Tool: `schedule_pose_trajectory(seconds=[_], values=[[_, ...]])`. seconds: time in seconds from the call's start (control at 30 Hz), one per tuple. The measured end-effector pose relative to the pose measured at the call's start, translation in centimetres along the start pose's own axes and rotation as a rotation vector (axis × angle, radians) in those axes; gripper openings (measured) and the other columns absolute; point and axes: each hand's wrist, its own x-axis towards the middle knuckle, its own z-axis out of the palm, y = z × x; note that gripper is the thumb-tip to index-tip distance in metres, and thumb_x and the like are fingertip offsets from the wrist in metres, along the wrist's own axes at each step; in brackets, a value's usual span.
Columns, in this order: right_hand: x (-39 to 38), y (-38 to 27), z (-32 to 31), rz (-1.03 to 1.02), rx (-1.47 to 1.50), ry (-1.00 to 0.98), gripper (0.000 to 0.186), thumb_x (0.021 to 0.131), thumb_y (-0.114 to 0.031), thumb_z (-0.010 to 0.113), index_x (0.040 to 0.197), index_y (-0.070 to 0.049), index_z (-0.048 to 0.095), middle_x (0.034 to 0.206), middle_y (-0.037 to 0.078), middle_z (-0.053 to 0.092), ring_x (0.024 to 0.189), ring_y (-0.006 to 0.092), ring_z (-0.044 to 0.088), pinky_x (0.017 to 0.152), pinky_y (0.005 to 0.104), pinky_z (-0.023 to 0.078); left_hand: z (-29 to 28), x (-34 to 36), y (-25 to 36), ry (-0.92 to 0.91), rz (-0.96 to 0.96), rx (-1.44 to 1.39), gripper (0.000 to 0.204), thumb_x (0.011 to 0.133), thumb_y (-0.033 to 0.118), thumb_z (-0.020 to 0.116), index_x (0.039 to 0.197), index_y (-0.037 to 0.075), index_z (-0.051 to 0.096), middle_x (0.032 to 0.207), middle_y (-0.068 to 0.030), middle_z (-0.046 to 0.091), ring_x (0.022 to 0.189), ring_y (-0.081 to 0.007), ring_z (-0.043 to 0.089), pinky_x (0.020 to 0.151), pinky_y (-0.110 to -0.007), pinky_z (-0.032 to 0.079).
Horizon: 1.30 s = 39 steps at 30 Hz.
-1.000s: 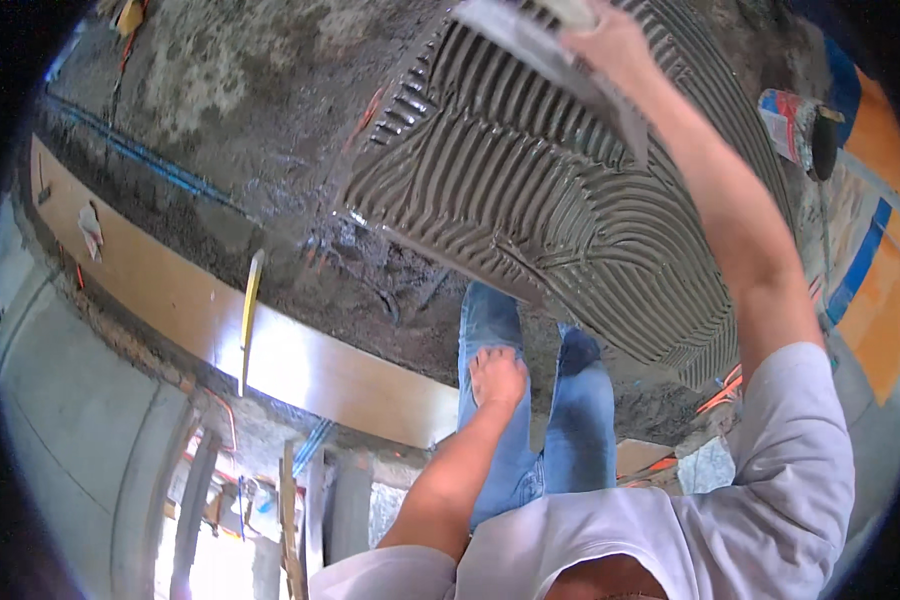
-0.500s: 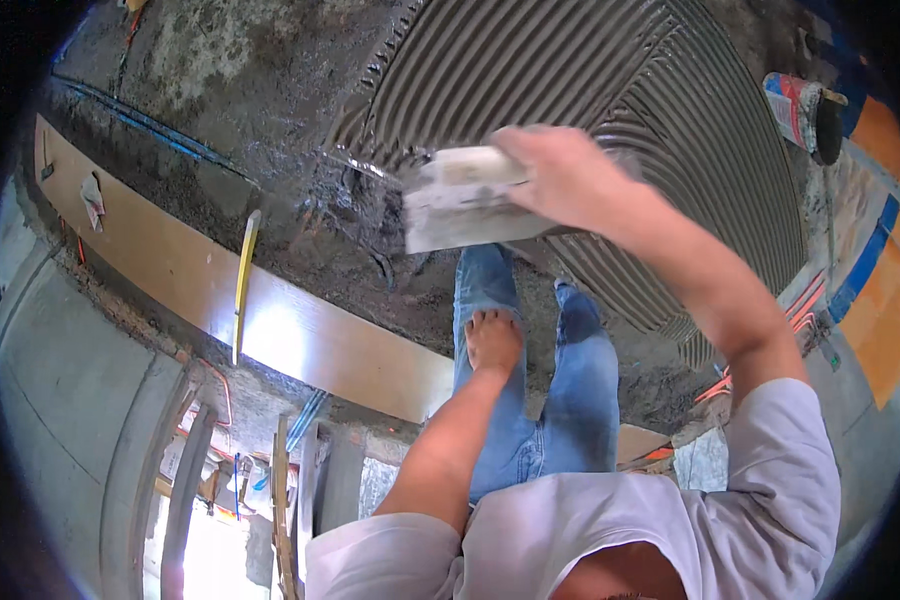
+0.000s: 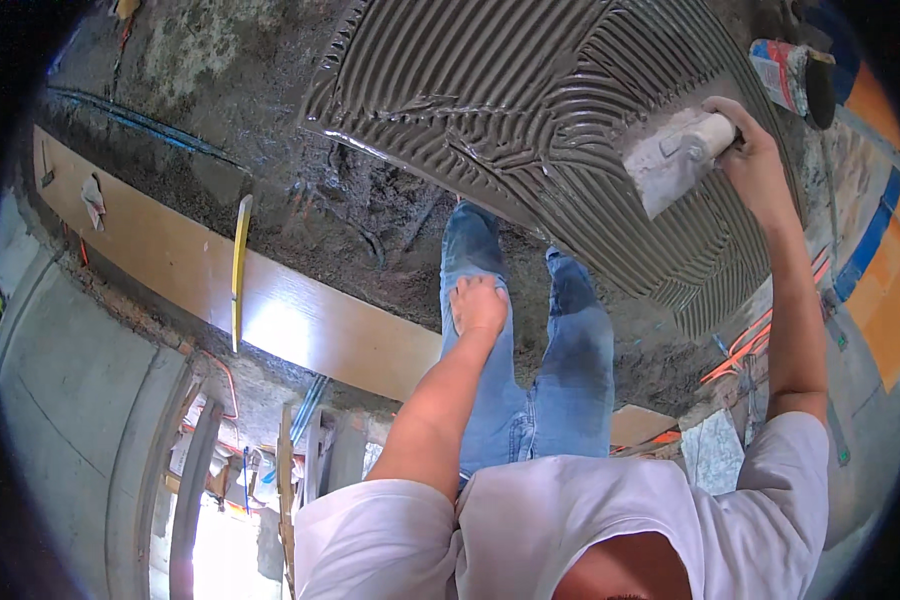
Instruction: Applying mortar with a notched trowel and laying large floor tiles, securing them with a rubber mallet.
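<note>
Looking down through the head camera from my distant seat, I judge the combing well advanced: ridged grey mortar covers a broad patch at the far middle and right. I see long, fairly even grooves toward its far left, curved grooves in its middle and shorter ones at differing angles at its near right end. Least finished, to my eye, is the band along its near left edge, where the grooves break and run into 1 another.

The right hand is wrapped round the handle of a trowel, whose blade is over the right side of the mortar; I cannot tell whether they touch. The left hand lies loosely spread on the left leg of the jeans, gripping nothing that I can see.

Left of the mortar I find rough dark ground without ridges. A bucket is at the far right; its contents are hidden from me.
</note>
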Motion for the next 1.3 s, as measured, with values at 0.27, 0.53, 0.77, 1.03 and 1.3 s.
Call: schedule_pose_trajectory(seconds=[0.27, 0.53, 0.77, 1.03, 1.3], values=[[-2.6, 1.4, -1.0, 0.425, 0.618, -0.243, 0.033, 0.078, -0.007, 0.057, 0.11, 0.0, 0.057, 0.095, 0.005, 0.06, 0.086, 0.0126, 0.057, 0.079, 0.0258, 0.046, 0.6, -0.2, -0.1, 0.019, 0.007, 0.046, 0.025, 0.079, 0.027, 0.06, 0.097, 0.01, 0.064, 0.105, -0.0066, 0.062, 0.106, -0.0262, 0.05, 0.091, -0.04, 0.039], [-6.2, 0.4, 3.7, 0.519, 0.926, 0.056, 0.027, 0.075, -0.013, 0.064, 0.098, 0.001, 0.056, 0.076, 0.007, 0.058, 0.061, 0.013, 0.056, 0.055, 0.0258, 0.047, 0.8, -0.4, -0.1, -0.001, 0.019, 0.077, 0.026, 0.08, 0.029, 0.058, 0.098, 0.011, 0.063, 0.106, -0.0067, 0.061, 0.107, -0.0252, 0.049, 0.089, -0.04, 0.038], [-6.6, -0.3, 15.5, 0.384, 0.582, -0.374, 0.036, 0.073, -0.025, 0.069, 0.099, -0.003, 0.059, 0.087, 0.01, 0.063, 0.079, 0.0188, 0.057, 0.075, 0.033, 0.047, 0.5, -0.3, 0.2, -0.01, 0.027, 0.129, 0.027, 0.079, 0.029, 0.059, 0.098, 0.011, 0.063, 0.106, -0.0063, 0.061, 0.105, -0.0254, 0.049, 0.087, -0.04, 0.039], [-1.5, -7.2, 23.1, 0.015, 0.402, -0.561, 0.042, 0.075, -0.023, 0.061, 0.11, 0.0, 0.054, 0.101, 0.024, 0.061, 0.098, 0.0386, 0.059, 0.086, 0.0432, 0.045, 1.2, 0.0, 0.2, 0.033, 0.043, 0.111, 0.025, 0.078, 0.026, 0.056, 0.094, 0.009, 0.064, 0.104, -0.0088, 0.061, 0.105, -0.0293, 0.05, 0.092, -0.041, 0.039], [-1.4, 4.3, 16.4, 0.356, 0.515, 0.015, 0.035, 0.078, -0.026, 0.062, 0.105, -0.005, 0.058, 0.089, 0.015, 0.063, 0.078, 0.0303, 0.06, 0.07, 0.0401, 0.049, 0.2, -0.3, 0.2, 0.027, 0.094, 0.108, 0.024, 0.078, 0.027, 0.058, 0.092, 0.009, 0.066, 0.099, -0.0124, 0.063, 0.098, -0.0311, 0.054, 0.088, -0.042, 0.042]])
